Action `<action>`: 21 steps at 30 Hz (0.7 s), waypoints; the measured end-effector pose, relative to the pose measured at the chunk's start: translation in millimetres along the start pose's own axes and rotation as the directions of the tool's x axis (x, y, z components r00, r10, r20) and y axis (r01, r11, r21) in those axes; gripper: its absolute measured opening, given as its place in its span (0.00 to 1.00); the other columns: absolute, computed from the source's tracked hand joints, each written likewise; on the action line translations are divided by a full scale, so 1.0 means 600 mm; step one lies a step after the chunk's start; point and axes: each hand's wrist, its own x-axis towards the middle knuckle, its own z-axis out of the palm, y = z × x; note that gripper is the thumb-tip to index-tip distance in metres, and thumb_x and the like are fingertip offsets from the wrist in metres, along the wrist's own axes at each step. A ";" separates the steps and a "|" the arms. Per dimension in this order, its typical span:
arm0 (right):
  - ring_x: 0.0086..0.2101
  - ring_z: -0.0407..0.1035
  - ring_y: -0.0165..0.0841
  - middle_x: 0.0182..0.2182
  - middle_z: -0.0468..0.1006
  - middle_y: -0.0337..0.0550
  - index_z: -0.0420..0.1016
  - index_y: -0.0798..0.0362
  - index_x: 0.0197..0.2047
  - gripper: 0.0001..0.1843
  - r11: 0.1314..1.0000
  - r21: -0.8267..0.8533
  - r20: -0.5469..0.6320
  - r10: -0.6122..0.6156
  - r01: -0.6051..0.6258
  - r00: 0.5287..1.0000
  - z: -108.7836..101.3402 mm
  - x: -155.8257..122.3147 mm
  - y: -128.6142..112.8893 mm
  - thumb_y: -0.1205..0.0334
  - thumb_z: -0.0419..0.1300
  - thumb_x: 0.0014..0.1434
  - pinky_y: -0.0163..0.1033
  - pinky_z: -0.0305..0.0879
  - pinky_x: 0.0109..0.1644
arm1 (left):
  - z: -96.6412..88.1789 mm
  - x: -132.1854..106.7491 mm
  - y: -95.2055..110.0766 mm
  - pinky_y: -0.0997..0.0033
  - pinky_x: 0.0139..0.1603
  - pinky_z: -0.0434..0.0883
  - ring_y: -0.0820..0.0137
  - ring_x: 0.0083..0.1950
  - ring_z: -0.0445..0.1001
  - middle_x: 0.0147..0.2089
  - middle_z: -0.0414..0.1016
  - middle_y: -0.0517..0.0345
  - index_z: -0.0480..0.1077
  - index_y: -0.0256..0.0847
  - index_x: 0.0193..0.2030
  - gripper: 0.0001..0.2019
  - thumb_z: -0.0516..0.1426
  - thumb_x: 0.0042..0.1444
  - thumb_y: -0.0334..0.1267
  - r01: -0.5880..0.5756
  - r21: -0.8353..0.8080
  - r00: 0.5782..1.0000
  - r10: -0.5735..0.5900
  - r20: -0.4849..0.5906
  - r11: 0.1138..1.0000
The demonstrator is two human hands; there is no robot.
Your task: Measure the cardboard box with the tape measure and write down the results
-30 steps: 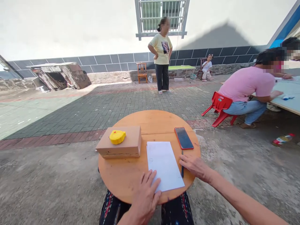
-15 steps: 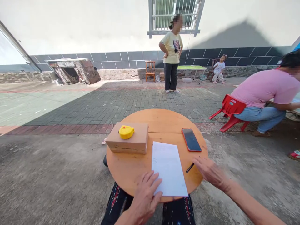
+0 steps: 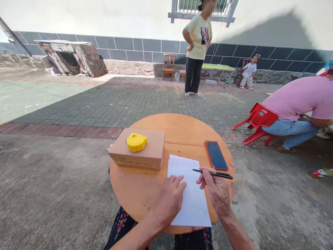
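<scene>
A black pen [image 3: 221,175] is pinched in my right hand [image 3: 217,189], held above the right side of the paper with its tip pointing left. White sheets of paper [image 3: 191,208] lie on the round wooden table [image 3: 140,198]. My left hand [image 3: 170,198] rests flat on the left edge of the paper, fingers stretched out. Just beyond my right hand lies a phone [image 3: 216,155] with a red edge. Left of the paper stands a closed cardboard box [image 3: 153,147], and a yellow tape measure [image 3: 136,142] sits on top of it.
A person in a yellow shirt [image 3: 197,38] stands beyond the table. At the right, a person in pink [image 3: 299,93] sits on a red plastic chair [image 3: 262,116]. A small child [image 3: 249,72] sits by the wall near a green-topped folding table [image 3: 218,66].
My right hand has picked up the pen from the table and brought it left over the paper. My left hand has slid farther up the sheet. The view has tilted down slightly.
</scene>
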 end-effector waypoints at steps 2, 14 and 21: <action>0.21 0.69 0.29 0.23 0.78 0.39 0.73 0.53 0.39 0.13 0.999 -0.001 0.006 0.038 -0.038 0.999 0.010 0.006 0.018 0.51 0.60 0.60 0.34 0.68 0.24 | 0.002 0.011 -0.003 0.56 0.48 0.71 0.61 0.48 0.67 0.57 0.70 0.57 0.69 0.42 0.46 0.16 0.51 0.57 0.21 0.005 0.015 1.000 -0.005 0.027 1.000; 0.24 0.72 0.31 0.25 0.75 0.38 0.71 0.52 0.37 0.11 0.985 -0.162 0.148 0.091 -0.067 0.985 0.051 0.040 0.071 0.53 0.57 0.62 0.34 0.69 0.27 | 0.029 0.021 -0.018 0.58 0.44 0.70 0.61 0.45 0.66 0.55 0.70 0.55 0.67 0.42 0.46 0.11 0.51 0.61 0.25 0.071 -0.039 0.997 -0.071 0.020 0.997; 0.20 0.67 0.30 0.19 0.72 0.35 0.73 0.53 0.38 0.12 0.979 -0.197 0.131 0.083 -0.056 0.988 0.061 0.046 0.091 0.53 0.55 0.63 0.35 0.67 0.26 | 0.029 0.024 -0.021 0.56 0.46 0.71 0.61 0.46 0.66 0.57 0.69 0.54 0.68 0.40 0.46 0.10 0.50 0.61 0.27 0.070 -0.057 0.997 -0.068 0.043 0.996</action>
